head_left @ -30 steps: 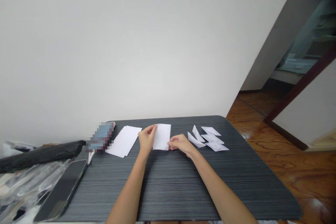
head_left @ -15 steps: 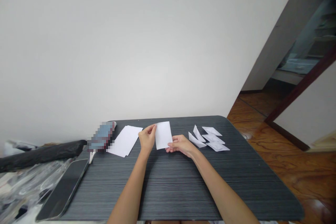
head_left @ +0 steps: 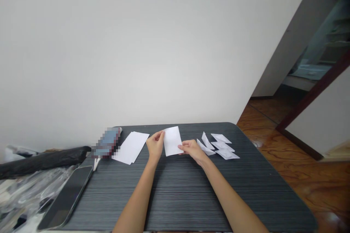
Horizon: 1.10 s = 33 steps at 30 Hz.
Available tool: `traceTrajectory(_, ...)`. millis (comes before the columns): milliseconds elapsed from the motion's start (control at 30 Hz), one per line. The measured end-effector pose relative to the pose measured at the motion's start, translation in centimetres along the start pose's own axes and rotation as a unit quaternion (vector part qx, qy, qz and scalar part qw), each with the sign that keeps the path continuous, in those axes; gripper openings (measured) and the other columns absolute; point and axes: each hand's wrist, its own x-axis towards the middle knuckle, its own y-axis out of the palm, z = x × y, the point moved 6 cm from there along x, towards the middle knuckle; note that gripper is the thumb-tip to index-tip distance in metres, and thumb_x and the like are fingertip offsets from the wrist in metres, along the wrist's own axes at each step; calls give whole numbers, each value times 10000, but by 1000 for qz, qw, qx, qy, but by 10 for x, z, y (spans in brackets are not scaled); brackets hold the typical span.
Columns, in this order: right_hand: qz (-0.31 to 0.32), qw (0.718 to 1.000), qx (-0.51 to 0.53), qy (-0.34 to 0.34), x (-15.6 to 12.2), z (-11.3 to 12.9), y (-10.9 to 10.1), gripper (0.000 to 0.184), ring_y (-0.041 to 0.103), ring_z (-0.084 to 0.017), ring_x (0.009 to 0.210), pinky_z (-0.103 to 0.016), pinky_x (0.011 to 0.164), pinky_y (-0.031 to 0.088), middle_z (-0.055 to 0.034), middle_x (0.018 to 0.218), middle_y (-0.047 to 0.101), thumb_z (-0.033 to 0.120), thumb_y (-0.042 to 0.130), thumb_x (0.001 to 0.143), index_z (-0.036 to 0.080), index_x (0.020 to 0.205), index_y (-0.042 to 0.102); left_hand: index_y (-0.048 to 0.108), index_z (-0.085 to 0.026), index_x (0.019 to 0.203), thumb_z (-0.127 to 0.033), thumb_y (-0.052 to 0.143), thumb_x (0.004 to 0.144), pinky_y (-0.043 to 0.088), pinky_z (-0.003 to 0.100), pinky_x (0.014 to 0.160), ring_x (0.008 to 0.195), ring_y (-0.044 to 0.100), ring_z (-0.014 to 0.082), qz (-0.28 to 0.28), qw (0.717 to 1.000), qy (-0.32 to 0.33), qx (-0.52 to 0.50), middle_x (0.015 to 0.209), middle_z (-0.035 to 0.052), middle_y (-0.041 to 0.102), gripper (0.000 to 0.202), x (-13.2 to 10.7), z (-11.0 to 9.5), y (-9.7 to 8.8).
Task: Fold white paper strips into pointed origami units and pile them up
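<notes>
A white sheet of paper (head_left: 172,141), roughly rectangular, is held up between both hands over the dark table. My left hand (head_left: 155,145) pinches its upper left edge between thumb and fingers. On the lower right edge, my right hand (head_left: 193,150) grips it with the thumb on top and the fingers behind. Several folded white paper pieces (head_left: 224,146) lie just right of my right hand, which partly covers the nearest one. Left of my left hand lie flat white sheets (head_left: 132,147), slightly overlapping.
The dark striped table (head_left: 186,196) has rounded corners and meets a white wall. A phone (head_left: 67,196) rests at its left front edge. Behind it is a blurred-out blue and red item (head_left: 108,142). A long black roll (head_left: 46,161) and plastic bags (head_left: 32,189) lie beyond the left edge.
Both hands and the paper have shifted slightly right, and the paper is tilted a little more. My right hand's fingers are now more hidden behind the sheet's right edge.
</notes>
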Motion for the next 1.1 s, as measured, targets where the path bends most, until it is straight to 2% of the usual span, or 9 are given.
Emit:
traceTrajectory(133,-66,989,-121,-56,5,-1,-12,244,543,-149,524,-259,514,438,5,533,585,376,581,634,138,580,597,536,-110,1067,-276,474,763,427,348,816,967,545,214,42,987,129,85,1069,145,569,352,-5,-24,5)
traceTrajectory(267,-97,954,-252,-130,2,11,-14,278,467,-119,465,-216,455,335,17,462,519,331,494,709,141,518,563,487,-259,1118,-142,414,798,120,467,983,1203,299,211,193,872,374,250,1281,73,385,348,-39,-61,31)
traceTrajectory(333,-92,937,-292,-165,-2,19,-10,282,449,-113,473,-211,457,298,9,489,538,301,457,739,138,542,576,492,-257,1098,-86,361,812,45,490,967,1185,331,198,264,820,414,294,1191,70,488,358,-54,-65,44)
traceTrajectory(400,-68,929,-313,-185,-7,26,-4,283,441,-110,485,-208,462,277,6,519,555,280,427,760,140,575,590,521,-231,1044,-90,349,822,32,490,947,1143,386,192,280,805,412,322,1022,64,592,314,-59,-63,48)
traceTrajectory(533,-42,916,-344,-202,-15,36,1,292,443,-107,503,-212,480,267,9,545,564,274,397,783,155,608,598,583,-196,806,-167,383,827,92,466,907,1023,475,189,243,817,380,360,783,30,621,204,-47,-56,42)
traceTrajectory(733,-103,914,-344,-190,-12,37,-15,329,462,-113,502,-223,498,300,-2,510,562,354,442,763,160,532,572,585,-167,689,-268,378,823,298,336,761,678,520,151,212,852,321,355,647,41,595,267,-20,-40,21)
traceTrajectory(900,-169,974,-80,-131,-5,27,-38,414,567,-144,581,-254,583,424,-60,628,626,510,430,737,135,710,605,574,-174,703,-335,355,815,331,224,517,522,477,120,98,941,183,266,569,9,551,294,-4,-27,0)
traceTrajectory(1000,-85,992,55,-73,-1,17,-24,462,607,-175,736,-289,664,459,-104,879,635,506,525,681,139,958,574,551,-166,667,-379,370,797,302,193,414,425,438,95,27,980,88,174,477,-21,479,308,-5,-21,-6)
traceTrajectory(1100,-18,995,68,-64,-1,11,-3,474,606,-192,750,-314,674,467,-95,896,641,446,622,618,136,974,580,535,-156,640,-399,411,768,312,176,373,394,457,88,65,992,53,96,462,-26,489,301,-13,-19,8)
